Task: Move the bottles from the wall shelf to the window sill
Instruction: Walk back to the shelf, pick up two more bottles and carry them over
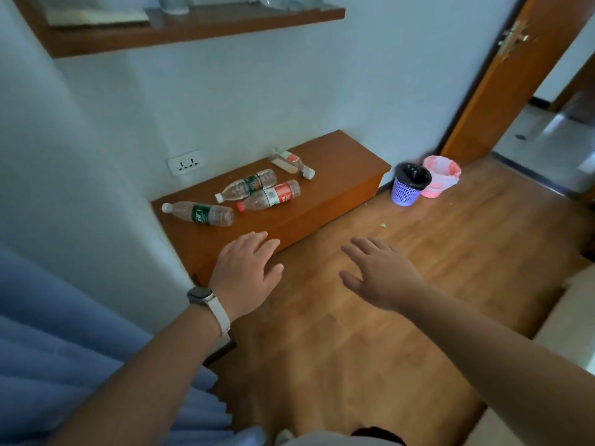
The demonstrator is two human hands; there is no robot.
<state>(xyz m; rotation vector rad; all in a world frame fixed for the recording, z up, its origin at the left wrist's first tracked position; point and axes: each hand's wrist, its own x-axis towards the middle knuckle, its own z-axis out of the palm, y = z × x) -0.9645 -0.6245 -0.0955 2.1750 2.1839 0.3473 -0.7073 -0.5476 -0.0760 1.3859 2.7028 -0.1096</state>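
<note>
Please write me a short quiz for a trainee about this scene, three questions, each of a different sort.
1. How many bottles lie on the low wooden ledge? A) two B) four C) six
2. True or false: the left hand grips a bottle.
3. Fill in: the bin with the black liner is ____ in colour.
Key: 1 B; 2 false; 3 purple.
</note>
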